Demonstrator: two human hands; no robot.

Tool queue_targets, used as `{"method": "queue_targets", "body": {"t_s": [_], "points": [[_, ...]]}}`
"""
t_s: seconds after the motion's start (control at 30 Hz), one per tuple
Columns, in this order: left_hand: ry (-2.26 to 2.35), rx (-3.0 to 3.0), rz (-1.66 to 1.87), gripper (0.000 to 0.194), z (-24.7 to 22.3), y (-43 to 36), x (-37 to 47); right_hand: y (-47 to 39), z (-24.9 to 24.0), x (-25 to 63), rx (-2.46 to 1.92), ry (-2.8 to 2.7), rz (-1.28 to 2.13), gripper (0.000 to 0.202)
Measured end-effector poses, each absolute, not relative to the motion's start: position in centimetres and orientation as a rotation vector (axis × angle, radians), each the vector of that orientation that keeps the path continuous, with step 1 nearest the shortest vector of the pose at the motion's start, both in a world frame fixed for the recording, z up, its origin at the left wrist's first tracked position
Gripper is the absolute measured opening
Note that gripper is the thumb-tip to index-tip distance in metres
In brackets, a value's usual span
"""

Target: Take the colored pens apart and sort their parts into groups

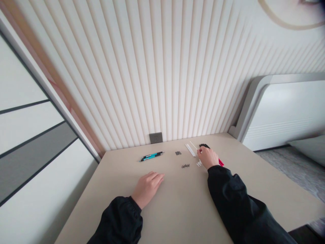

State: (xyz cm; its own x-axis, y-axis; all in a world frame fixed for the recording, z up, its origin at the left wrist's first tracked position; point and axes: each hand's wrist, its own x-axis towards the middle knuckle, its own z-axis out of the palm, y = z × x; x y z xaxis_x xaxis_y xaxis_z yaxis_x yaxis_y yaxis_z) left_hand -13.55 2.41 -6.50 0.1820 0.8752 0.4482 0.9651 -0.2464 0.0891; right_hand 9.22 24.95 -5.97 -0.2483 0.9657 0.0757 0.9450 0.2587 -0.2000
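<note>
Counter beige, agst ribbed wall w/ dk socket | headboard at R | L hand laid flat, fingers extended | R hand pinching thin white stick

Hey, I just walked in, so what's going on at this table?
A person's right hand pinches a thin white stick, beside more white sticks lying on the table. Small white pieces, black parts and red parts lie around that hand. The left hand is palm down on or just above the table, holding nothing visible. Beyond it lie blue-and-black pens, with two groups of small grey pieces to their right.
</note>
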Motion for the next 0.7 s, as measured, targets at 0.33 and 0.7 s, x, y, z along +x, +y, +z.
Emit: {"method": "queue_targets", "body": {"t_s": [0.33, 0.7], "points": [[-1.757, -2.283, -0.651, 0.021, -7.03, 2.65, -13.74, 24.71, -6.08, 8.78, -1.776, -2.404, 0.17, 0.044], [-1.807, -2.279, -0.608, 0.023, -6.79, 2.53, -13.41, 24.55, -6.5, 8.83, -1.76, -2.468, 0.181, 0.035]]}}
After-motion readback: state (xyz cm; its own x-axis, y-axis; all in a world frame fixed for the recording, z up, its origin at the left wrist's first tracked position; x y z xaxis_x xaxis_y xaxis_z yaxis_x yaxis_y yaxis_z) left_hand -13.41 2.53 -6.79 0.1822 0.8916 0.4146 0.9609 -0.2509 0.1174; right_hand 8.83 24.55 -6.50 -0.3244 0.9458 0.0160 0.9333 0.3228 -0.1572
